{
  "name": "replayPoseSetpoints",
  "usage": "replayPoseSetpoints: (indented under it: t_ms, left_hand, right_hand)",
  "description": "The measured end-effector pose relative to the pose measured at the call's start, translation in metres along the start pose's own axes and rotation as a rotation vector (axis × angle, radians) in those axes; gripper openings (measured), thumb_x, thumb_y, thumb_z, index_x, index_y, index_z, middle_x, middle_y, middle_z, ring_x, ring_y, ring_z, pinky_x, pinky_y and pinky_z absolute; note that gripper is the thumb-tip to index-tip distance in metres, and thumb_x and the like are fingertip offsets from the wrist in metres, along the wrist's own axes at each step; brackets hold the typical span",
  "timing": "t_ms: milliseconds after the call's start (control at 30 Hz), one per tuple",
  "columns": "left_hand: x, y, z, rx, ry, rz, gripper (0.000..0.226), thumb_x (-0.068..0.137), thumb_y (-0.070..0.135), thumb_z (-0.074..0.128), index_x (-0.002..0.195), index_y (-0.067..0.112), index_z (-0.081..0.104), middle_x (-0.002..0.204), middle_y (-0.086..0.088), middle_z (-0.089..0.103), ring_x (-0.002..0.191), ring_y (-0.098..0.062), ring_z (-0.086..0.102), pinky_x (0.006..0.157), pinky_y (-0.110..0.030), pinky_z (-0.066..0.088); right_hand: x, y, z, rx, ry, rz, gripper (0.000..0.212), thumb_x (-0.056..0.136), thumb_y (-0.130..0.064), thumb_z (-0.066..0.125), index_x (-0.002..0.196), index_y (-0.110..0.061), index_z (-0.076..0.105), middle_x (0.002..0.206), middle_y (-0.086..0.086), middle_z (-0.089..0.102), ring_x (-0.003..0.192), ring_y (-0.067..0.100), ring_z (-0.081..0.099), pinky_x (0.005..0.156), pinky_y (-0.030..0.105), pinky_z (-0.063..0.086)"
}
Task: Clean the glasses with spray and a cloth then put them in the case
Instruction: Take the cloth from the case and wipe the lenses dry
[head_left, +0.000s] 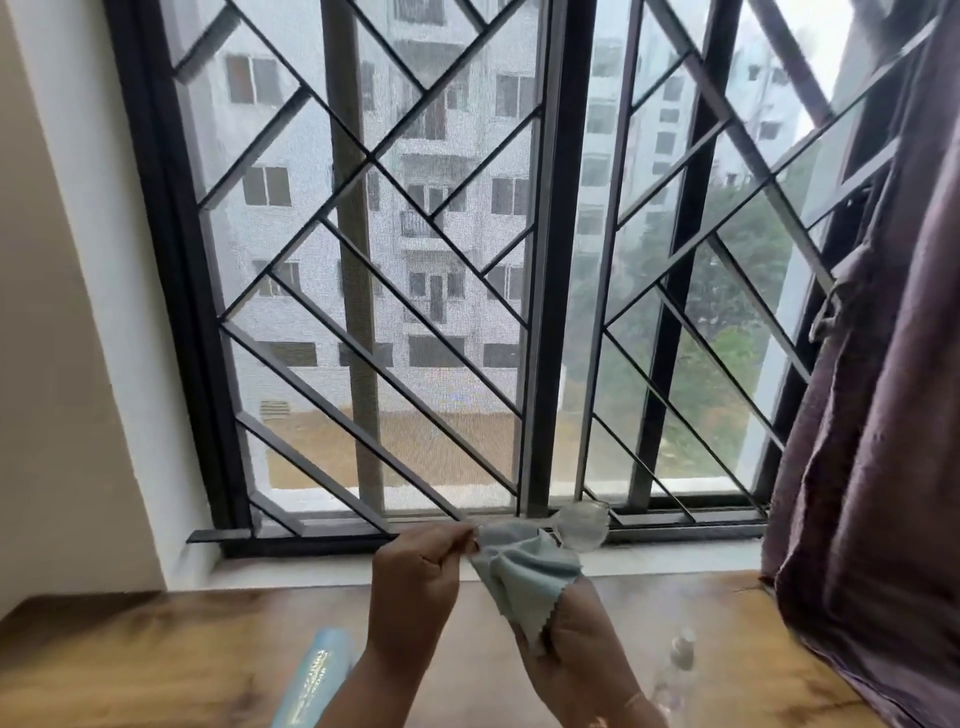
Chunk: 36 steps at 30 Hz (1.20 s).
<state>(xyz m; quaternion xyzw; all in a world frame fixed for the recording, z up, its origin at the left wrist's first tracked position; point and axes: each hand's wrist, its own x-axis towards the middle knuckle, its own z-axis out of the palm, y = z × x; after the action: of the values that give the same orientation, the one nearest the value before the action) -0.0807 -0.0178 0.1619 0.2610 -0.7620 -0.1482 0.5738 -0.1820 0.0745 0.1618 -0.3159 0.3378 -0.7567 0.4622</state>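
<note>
Wiping stage in progress. The glasses (579, 527) are held up just in front of the window sill (675, 558), one clear lens showing, the other wrapped in the pale blue cloth (524, 574). The left hand (415, 582) has its fingers pinched together on the frame end at the cloth's edge. The right hand (576, 639), below the glasses, has its fingers closed on the cloth against the covered lens. The spray bottle (675, 670) stands on the wooden surface (156, 654) right of the glasses, blurred. The light blue case (317, 675) lies lower left. Judged: spraying likely done; wiping unfinished, casing outstanding.
</note>
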Motion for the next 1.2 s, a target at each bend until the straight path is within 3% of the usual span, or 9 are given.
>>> replayPoseSetpoints:
  t_ms: [67,233,367,567,733,867,933,1033,1200]
  left_hand:
    - [0.001,0.008,-0.005,0.015,-0.006,0.057,0.021,0.073,0.011,0.055,0.080,0.014,0.075,0.075,0.006,0.073,0.076,0.000,0.061,0.072,0.002,0.039]
    - [0.004,0.016,-0.013,0.032,-0.038,0.106,0.028,0.072,0.014,0.048,0.081,0.015,0.074,0.078,0.006,0.073,0.079,-0.002,0.061,0.075,0.002,0.038]
    - [0.000,0.017,-0.013,-0.006,-0.073,0.141,0.022,0.074,0.012,0.052,0.087,0.018,0.069,0.082,0.005,0.072,0.077,-0.004,0.064,0.071,-0.013,0.049]
    - [0.002,0.024,-0.015,-0.034,-0.071,0.131,0.026,0.072,0.011,0.052,0.091,0.022,0.066,0.082,0.009,0.072,0.077,-0.001,0.063,0.074,-0.007,0.046]
    - [0.007,0.025,-0.021,0.026,-0.027,0.078,0.031,0.070,0.013,0.046,0.081,0.011,0.075,0.076,0.003,0.073,0.080,-0.004,0.060,0.075,0.005,0.036]
    - [0.008,0.020,-0.024,0.036,-0.008,0.057,0.033,0.069,0.014,0.045,0.081,0.011,0.075,0.075,0.003,0.073,0.079,-0.003,0.061,0.074,0.005,0.037]
    - [0.008,0.020,-0.024,0.039,-0.006,0.062,0.033,0.070,0.013,0.045,0.081,0.011,0.075,0.076,0.004,0.073,0.080,-0.001,0.060,0.075,0.006,0.035]
    - [0.007,0.019,-0.023,0.037,-0.019,0.072,0.032,0.070,0.012,0.046,0.083,0.011,0.075,0.077,0.004,0.073,0.080,-0.001,0.059,0.076,0.005,0.035]
    - [0.005,0.019,-0.022,0.004,-0.053,0.133,0.021,0.073,0.013,0.052,0.088,0.020,0.065,0.078,0.006,0.070,0.073,-0.002,0.061,0.069,-0.008,0.047]
  right_hand:
    - [0.010,0.001,0.010,-0.059,0.040,-0.084,0.025,0.053,-0.013,0.081,0.074,-0.002,0.072,0.076,0.014,0.068,0.073,0.023,0.064,0.063,0.023,0.053]
    - [0.013,0.000,0.014,-0.187,0.068,-0.135,0.044,0.039,-0.015,0.086,0.079,-0.004,0.074,0.088,0.018,0.070,0.087,0.029,0.064,0.075,0.033,0.051]
    - [0.010,-0.008,0.024,0.000,0.094,-0.066,0.033,0.042,0.005,0.076,0.074,0.003,0.071,0.079,0.018,0.069,0.078,0.028,0.065,0.062,0.026,0.055]
    - [0.009,-0.016,0.030,0.145,0.237,0.004,0.008,0.067,-0.006,0.068,0.069,-0.012,0.073,0.067,0.003,0.066,0.061,0.010,0.061,0.051,0.020,0.050]
    - [0.004,-0.029,0.032,0.271,0.085,0.132,0.034,0.041,-0.012,0.085,0.068,0.000,0.068,0.072,0.019,0.065,0.063,0.025,0.062,0.057,0.028,0.055]
    - [-0.007,-0.033,0.027,0.320,-0.019,0.212,0.010,0.070,0.011,0.057,0.079,0.008,0.062,0.078,0.024,0.067,0.065,0.029,0.067,0.057,0.031,0.058]
    - [-0.009,-0.026,0.014,0.279,-0.015,0.242,0.028,0.086,0.013,0.034,0.086,0.003,0.060,0.070,0.014,0.071,0.061,0.021,0.069,0.054,0.028,0.058]
    - [-0.007,-0.017,0.017,0.199,0.037,0.211,0.035,0.090,0.013,0.029,0.086,0.002,0.062,0.073,0.013,0.070,0.062,0.020,0.068,0.055,0.026,0.058]
    - [0.009,-0.012,0.041,0.172,0.131,0.041,0.033,0.053,0.024,0.058,0.079,0.007,0.068,0.079,0.023,0.067,0.069,0.026,0.065,0.056,0.025,0.055]
